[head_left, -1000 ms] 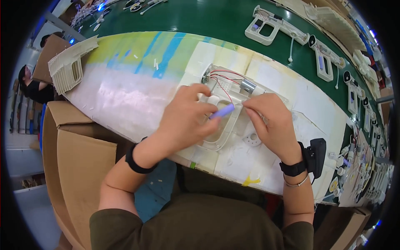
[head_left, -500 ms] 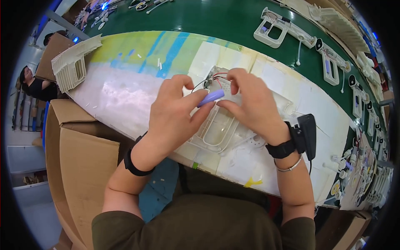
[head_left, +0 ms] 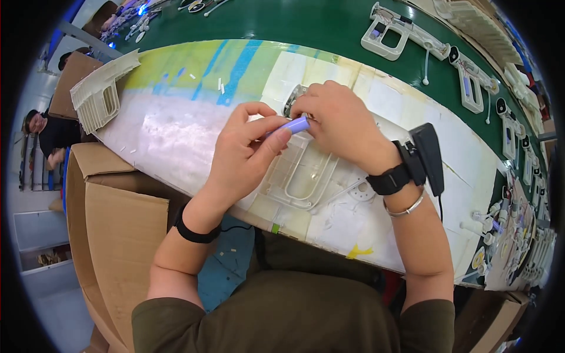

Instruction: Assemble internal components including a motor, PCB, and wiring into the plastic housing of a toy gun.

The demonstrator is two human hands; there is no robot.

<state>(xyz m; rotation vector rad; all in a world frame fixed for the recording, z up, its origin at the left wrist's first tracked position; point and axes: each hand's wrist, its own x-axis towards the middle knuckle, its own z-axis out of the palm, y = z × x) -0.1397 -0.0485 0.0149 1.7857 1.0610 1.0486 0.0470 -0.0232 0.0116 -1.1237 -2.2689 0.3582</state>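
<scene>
A purple cylindrical battery (head_left: pixel 296 125) is pinched between the thumb and fingers of my left hand (head_left: pixel 235 156). Its right end meets the curled fingers of my right hand (head_left: pixel 347 126), which are closed; whatever they grip is hidden behind them. Below both hands, a white plastic housing (head_left: pixel 303 205) with a looped handle opening lies on the work board. At the housing's far end a round dark-and-metal part (head_left: pixel 292 99) shows just beyond my right fingers. Beside the housing lies a white disc with holes (head_left: pixel 361 192).
A cardboard box (head_left: pixel 123 235) stands at the board's near left edge, and stacked ribbed white parts (head_left: pixel 97 100) rest on its left corner. Partly assembled housings (head_left: pixel 385 40) line the green surface (head_left: pixel 282 23) beyond. A person (head_left: pixel 52 132) is at far left.
My right hand has moved in and left against the battery's end, covering the wires seen before. The battery has shifted slightly up and left with my left hand.
</scene>
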